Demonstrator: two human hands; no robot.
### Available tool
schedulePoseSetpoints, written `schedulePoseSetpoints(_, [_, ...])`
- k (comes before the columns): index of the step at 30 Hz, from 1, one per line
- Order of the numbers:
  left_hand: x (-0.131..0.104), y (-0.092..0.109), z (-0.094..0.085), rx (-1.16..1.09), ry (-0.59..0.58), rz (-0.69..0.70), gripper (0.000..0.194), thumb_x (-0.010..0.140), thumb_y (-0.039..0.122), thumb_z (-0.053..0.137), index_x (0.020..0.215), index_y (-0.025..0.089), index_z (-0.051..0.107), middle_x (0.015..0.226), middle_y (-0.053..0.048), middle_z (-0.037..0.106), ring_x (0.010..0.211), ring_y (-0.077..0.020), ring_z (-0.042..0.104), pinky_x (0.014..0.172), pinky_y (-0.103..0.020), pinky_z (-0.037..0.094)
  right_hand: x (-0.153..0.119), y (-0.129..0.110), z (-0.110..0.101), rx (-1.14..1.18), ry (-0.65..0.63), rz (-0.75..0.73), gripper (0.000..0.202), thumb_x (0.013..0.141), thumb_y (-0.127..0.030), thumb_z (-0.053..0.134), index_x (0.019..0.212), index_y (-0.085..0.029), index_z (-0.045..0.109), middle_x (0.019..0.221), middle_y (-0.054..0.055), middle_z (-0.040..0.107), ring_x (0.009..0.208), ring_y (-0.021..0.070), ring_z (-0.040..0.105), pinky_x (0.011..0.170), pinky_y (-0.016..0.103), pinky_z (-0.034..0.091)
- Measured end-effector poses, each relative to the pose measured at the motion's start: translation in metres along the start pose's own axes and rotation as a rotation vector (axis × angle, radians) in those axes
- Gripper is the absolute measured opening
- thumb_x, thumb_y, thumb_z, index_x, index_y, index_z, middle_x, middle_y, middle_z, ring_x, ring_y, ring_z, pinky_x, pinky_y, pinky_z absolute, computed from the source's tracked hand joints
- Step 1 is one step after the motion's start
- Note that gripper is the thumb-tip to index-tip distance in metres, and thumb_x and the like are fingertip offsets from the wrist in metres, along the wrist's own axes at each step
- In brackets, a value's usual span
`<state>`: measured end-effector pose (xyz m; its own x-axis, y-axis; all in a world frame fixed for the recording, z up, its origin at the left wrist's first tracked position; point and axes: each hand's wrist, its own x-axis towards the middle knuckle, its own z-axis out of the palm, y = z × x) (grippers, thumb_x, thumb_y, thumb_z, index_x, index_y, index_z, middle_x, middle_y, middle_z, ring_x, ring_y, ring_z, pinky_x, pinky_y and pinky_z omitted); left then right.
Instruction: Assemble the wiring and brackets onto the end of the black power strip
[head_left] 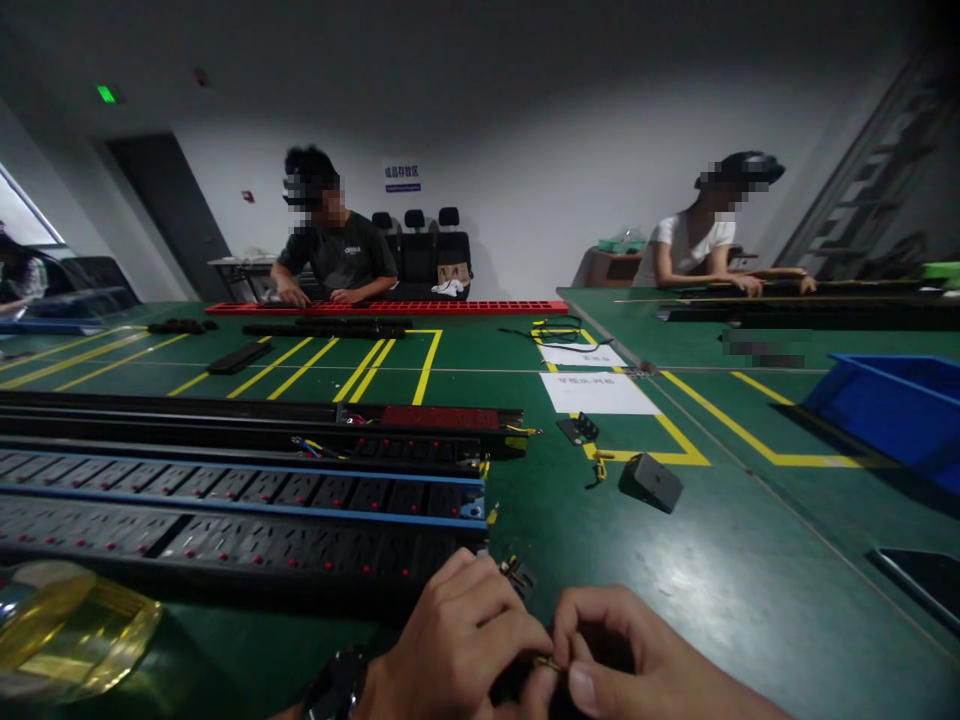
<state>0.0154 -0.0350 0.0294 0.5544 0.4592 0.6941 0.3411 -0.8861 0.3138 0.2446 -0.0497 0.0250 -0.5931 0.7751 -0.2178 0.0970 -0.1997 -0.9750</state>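
Observation:
Close together at the bottom of the head view, my left hand (461,640) and my right hand (637,640) are both closed in a pinch. Between their fingertips shows a small brass-coloured metal piece (550,663), mostly covered by the fingers. Its exact kind cannot be made out. Just beyond my left knuckles, small dark parts with wires (517,575) lie at the end of the black power strips (300,540). These long strips carry rows of sockets and red dots, and another strip with blue edges (315,495) lies behind.
A bottle of yellow liquid (75,630) lies at lower left. Ahead are a dark grey block (651,482), white paper sheets (600,393) and a red slotted rail (450,307). A blue bin (892,410) and a phone-like slab (922,580) are right. Several people work across the green table (720,590).

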Motion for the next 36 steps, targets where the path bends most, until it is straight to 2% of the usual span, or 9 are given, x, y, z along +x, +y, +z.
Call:
schedulePoseSetpoints(5, [-0.002,-0.001,0.001,0.017,-0.012,0.014,0.006,0.095,0.020,0.061,0.092,0.022,0.066,0.080,0.000,0.070,0.073,-0.0157,0.060,0.070,-0.034,0.043,0.003,-0.004,-0.002,-0.052,0.028,-0.022,0.066,0.077,-0.082,0.078,0.079,-0.019,0.060,0.066,-0.005,0.046,0.063,0.0101,0.036,0.059,0.025,0.026])
schedulePoseSetpoints(11, [-0.007,-0.005,0.004,0.148,-0.075,0.038,0.002,0.091,0.023,0.065,0.090,0.022,0.064,0.079,0.000,0.069,0.076,-0.0178,0.060,0.071,-0.034,0.041,0.006,0.003,-0.004,0.024,0.024,-0.045,0.064,0.079,-0.080,0.077,0.079,-0.020,0.056,0.060,-0.008,0.040,0.055,0.0078,0.033,0.053,0.023,0.025])
schedulePoseSetpoints(17, [-0.007,-0.002,0.007,0.113,-0.044,0.045,0.005,0.090,0.017,0.062,0.091,0.021,0.064,0.082,0.000,0.071,0.077,-0.0170,0.060,0.075,-0.035,0.044,0.005,0.005,-0.005,0.052,-0.002,-0.023,0.064,0.077,-0.078,0.081,0.077,-0.020,0.054,0.060,-0.009,0.041,0.053,0.0066,0.034,0.050,0.021,0.025])
schedulePoseSetpoints(23, [-0.008,-0.003,0.006,0.108,-0.065,0.057,0.007,0.094,0.020,0.060,0.093,0.022,0.066,0.085,-0.001,0.071,0.079,-0.0171,0.060,0.076,-0.036,0.043,0.003,0.006,-0.006,0.074,-0.004,-0.020,0.065,0.073,-0.078,0.084,0.078,-0.018,0.058,0.060,-0.008,0.044,0.054,0.0059,0.036,0.051,0.021,0.026])
schedulePoseSetpoints(28, [-0.012,-0.004,0.007,0.113,-0.075,0.072,0.014,0.102,0.033,0.062,0.097,0.021,0.067,0.087,-0.001,0.071,0.081,-0.0167,0.060,0.078,-0.035,0.043,0.004,0.008,-0.007,0.116,-0.033,-0.010,0.065,0.071,-0.076,0.087,0.077,-0.018,0.058,0.062,-0.006,0.051,0.054,0.0056,0.037,0.052,0.021,0.025])
schedulePoseSetpoints(32, [-0.011,-0.002,0.006,0.132,-0.083,0.069,0.012,0.102,0.030,0.066,0.094,0.022,0.068,0.086,0.001,0.069,0.080,-0.0151,0.058,0.079,-0.034,0.041,0.004,0.010,-0.007,0.135,-0.043,-0.010,0.066,0.069,-0.074,0.090,0.076,-0.017,0.059,0.065,-0.005,0.052,0.059,0.0059,0.037,0.055,0.021,0.024])
schedulePoseSetpoints(36, [-0.009,-0.002,0.006,0.094,-0.064,0.069,0.028,0.108,0.034,0.056,0.086,0.020,0.066,0.085,0.000,0.066,0.076,-0.0143,0.056,0.079,-0.034,0.040,0.004,0.008,-0.005,0.113,-0.029,0.011,0.064,0.069,-0.072,0.091,0.078,-0.016,0.062,0.064,-0.006,0.051,0.060,0.0066,0.037,0.055,0.022,0.023])
